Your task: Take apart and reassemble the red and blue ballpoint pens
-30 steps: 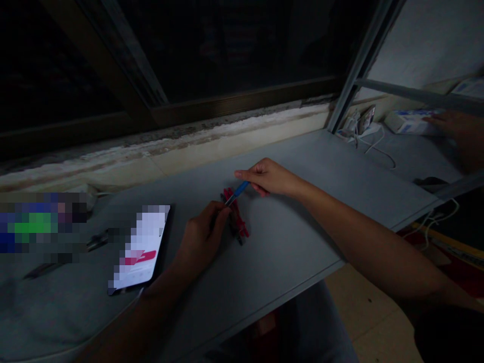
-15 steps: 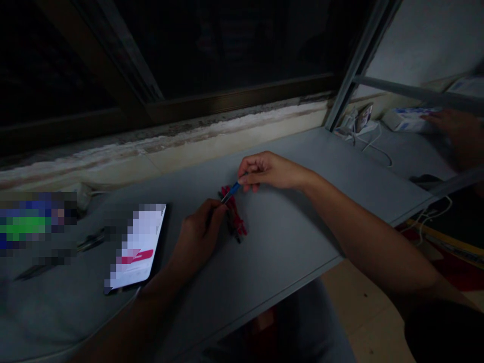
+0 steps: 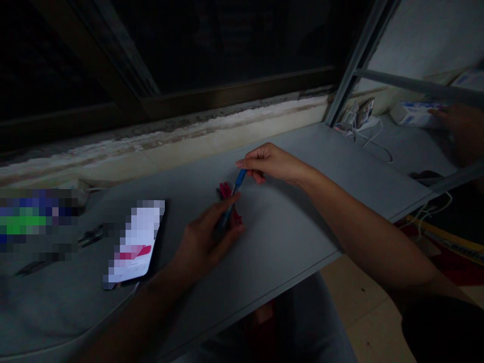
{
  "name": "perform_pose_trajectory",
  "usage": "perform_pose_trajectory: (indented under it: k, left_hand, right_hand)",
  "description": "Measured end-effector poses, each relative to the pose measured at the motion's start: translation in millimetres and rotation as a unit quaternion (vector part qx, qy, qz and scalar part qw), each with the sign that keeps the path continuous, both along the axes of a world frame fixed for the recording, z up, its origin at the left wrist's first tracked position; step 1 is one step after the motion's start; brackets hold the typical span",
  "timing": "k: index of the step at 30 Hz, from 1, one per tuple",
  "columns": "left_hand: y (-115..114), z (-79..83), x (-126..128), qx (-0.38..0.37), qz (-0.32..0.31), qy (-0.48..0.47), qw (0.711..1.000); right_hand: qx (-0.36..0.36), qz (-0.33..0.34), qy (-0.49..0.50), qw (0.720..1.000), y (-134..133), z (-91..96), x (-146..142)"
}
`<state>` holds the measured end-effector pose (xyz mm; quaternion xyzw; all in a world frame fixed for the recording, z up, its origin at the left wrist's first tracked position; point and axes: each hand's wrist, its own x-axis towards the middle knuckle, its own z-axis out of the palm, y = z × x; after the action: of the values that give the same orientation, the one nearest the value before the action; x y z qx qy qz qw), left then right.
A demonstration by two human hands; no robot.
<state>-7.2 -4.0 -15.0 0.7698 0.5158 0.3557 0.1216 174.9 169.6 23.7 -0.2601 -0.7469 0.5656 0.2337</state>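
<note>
Both my hands meet on a blue pen-shaped tool (image 3: 239, 180). My right hand (image 3: 270, 164) pinches its far end in a narrow grip, while my left hand (image 3: 206, 242) curls closed around its near end, so the lower part of the tool disappears behind my fingers. A small red-and-black object (image 3: 226, 190) lies directly beneath the tool, partly covered by my left fingers, on a gray desk (image 3: 295, 222). Just left of my left hand lies a smartphone (image 3: 134, 242), its bright screen pixelated. Farther left, a pixelated blue-and-green item (image 3: 32, 217) sits near the far edge, too blurred to name. Far right, on a lower gray shelf (image 3: 412, 156), are a white charger with its cable (image 3: 355, 118) and a white-and-blue box (image 3: 414, 113). Another hand (image 3: 459, 133) reaches just beside that box. A stained windowsill (image 3: 189, 131) runs along the far side.
</note>
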Motion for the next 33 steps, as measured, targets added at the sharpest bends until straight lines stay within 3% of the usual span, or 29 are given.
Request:
perform_pose_trajectory:
  k: [3, 7, 16, 33]
  left_hand:
    - [-5.8, -1.8, 7.2, 0.012, -0.100, -0.014, 0.995]
    - [-8.1, -3.1, 11.0, -0.025, -0.140, -0.041, 0.989]
    - [-6.8, -2.4, 12.2, -0.058, -0.130, -0.024, 0.990]
    - [-7.1, -2.4, 12.1, -0.040, -0.132, 0.017, 0.990]
  right_hand:
    - [-0.034, 0.040, -0.008, 0.999, -0.8, -4.0, -2.7]
    - [-0.055, 0.093, -0.026, 0.994, -3.2, -12.0, -6.9]
    - [-0.044, 0.090, -0.030, 0.994, -3.0, -13.9, -6.9]
    - [-0.069, 0.180, -0.093, 0.977, -5.6, -10.6, -4.1]
